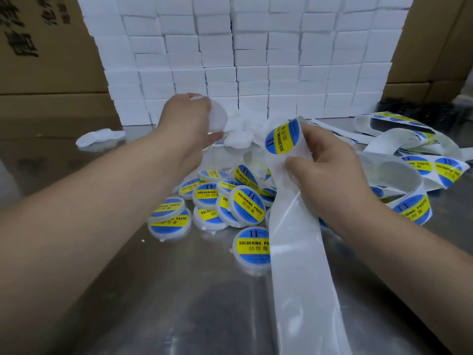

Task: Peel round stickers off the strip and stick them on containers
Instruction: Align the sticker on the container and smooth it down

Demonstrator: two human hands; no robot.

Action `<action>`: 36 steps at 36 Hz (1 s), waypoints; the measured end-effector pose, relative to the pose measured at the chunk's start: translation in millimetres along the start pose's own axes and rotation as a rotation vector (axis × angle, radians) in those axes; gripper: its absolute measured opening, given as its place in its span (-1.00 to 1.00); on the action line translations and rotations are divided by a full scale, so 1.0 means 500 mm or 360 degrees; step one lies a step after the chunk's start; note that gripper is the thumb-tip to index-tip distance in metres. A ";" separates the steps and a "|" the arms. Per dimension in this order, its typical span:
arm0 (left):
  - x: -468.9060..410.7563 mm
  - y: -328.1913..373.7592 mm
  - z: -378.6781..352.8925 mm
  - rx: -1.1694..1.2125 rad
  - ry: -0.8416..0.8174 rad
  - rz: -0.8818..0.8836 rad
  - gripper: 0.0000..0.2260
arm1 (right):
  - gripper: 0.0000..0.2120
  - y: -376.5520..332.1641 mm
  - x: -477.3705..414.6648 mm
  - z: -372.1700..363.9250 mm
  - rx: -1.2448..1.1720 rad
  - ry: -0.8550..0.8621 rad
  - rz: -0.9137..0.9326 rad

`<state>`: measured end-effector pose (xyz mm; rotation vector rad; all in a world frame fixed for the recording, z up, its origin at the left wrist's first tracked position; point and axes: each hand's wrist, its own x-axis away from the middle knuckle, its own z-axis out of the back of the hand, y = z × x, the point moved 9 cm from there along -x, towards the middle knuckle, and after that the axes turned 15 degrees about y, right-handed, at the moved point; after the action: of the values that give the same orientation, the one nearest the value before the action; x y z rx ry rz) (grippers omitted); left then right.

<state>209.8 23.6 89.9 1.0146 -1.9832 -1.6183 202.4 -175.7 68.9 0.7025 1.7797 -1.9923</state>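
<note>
My left hand [188,119] reaches forward and grips a plain white round container [218,119] above a heap of unlabelled white containers [239,139]. My right hand [325,162] holds the white sticker strip [294,265], which bends over at the top. A round blue and yellow sticker [281,137] reading SOLDERING sits at the bend, just above my thumb. The empty backing hangs down toward the table's near edge. A pile of labelled containers [217,201] lies between my forearms.
The steel table [153,290] carries more coiled strip with stickers [422,170] at the right. A few white lids [99,137] lie at the left. A wall of white boxes [243,55] stands behind, flanked by cardboard cartons [46,47].
</note>
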 end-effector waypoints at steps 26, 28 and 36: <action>0.235 0.042 -0.017 -0.1287 -0.0361 -0.1780 -0.73 | -0.77 -0.020 0.020 -0.025 0.0082 -0.0210 0.0109; 0.235 0.042 -0.015 -0.1309 -0.0362 -0.1790 -0.73 | -0.82 -0.028 0.021 -0.026 0.0095 -0.0223 0.0175; 0.225 0.038 -0.007 -0.1353 -0.0305 -0.1754 -0.76 | -0.73 -0.014 0.021 -0.035 0.0171 -0.0267 0.0193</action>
<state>131.8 -59.9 92.9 1.6669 -0.4846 -2.7758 191.9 -157.0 67.3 0.6396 1.5081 -2.0133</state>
